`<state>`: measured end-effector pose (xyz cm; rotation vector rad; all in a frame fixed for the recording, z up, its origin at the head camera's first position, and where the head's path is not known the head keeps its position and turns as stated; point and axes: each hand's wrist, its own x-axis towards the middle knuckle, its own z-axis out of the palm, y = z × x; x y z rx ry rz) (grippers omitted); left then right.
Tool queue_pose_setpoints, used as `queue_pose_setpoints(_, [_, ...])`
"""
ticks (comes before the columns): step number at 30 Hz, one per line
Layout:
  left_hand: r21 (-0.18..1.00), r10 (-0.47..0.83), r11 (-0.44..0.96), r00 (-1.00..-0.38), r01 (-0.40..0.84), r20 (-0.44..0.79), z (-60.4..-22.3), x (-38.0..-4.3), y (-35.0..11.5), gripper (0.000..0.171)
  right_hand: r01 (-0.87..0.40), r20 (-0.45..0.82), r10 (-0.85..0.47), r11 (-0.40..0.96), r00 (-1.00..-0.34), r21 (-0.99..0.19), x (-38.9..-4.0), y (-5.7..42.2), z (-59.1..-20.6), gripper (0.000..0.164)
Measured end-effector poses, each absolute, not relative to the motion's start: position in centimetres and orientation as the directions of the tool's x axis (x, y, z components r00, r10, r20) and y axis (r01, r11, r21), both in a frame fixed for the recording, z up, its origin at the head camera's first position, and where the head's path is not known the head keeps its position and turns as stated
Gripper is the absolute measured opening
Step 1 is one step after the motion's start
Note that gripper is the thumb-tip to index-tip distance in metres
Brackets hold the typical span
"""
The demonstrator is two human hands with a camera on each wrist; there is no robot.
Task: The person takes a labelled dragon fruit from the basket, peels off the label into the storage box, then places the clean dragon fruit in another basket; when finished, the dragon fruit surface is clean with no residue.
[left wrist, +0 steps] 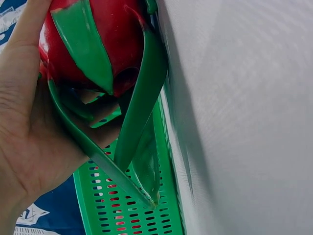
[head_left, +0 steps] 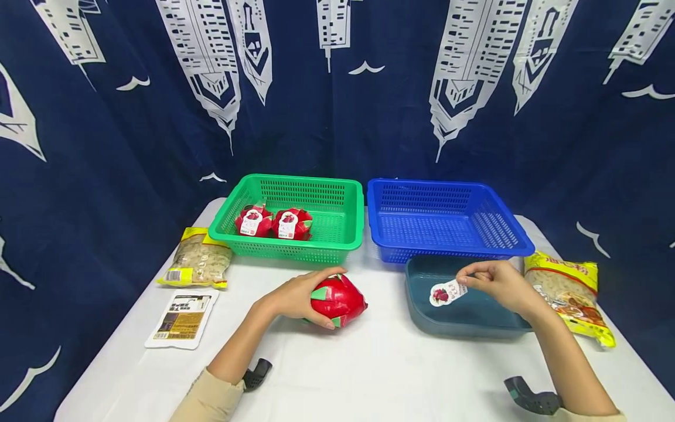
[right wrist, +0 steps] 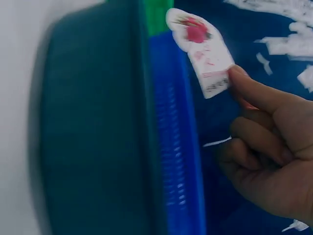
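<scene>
My left hand [head_left: 300,299] grips a red dragon fruit [head_left: 341,300] with green scales, its pointed end turned right, low over the white table. In the left wrist view the long green scales [left wrist: 146,93] hang past the palm. Between thumb and forefinger, my right hand [head_left: 498,284] pinches a white sticker label [head_left: 446,292] printed with a dragon fruit picture. The label is held over the dark teal bin [head_left: 437,329]. Two labelled dragon fruits, one of them this fruit [head_left: 293,225], sit in the green basket [head_left: 295,251] at the back left.
A blue basket [head_left: 390,255] stands beside the green one, behind the teal bin. Yellow food packets lie at the left [head_left: 197,258] and right [head_left: 569,293] edges of the table [head_left: 369,375]. A flat white packet [head_left: 182,319] lies nearer on the left. A dark patterned curtain [head_left: 327,117] hangs behind.
</scene>
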<state>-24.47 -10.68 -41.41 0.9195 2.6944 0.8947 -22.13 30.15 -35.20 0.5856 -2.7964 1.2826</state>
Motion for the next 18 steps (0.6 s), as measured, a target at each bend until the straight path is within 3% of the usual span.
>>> queue_pose_setpoints(5, [0.599,0.600,0.628,-0.800,0.497,0.035,-41.5,-24.4,-10.6,0.098,-0.346,0.068,-0.410,0.656,-0.909,-0.671,-24.1,31.3,-37.7,0.016])
queue_pose_setpoints(18, [0.618,0.599,0.618,-0.800,0.485,0.029,-41.3,-24.2,-10.7,0.098,-0.419,0.138,-0.415,0.726,-0.899,-0.546,-26.6,30.7,-41.3,0.010])
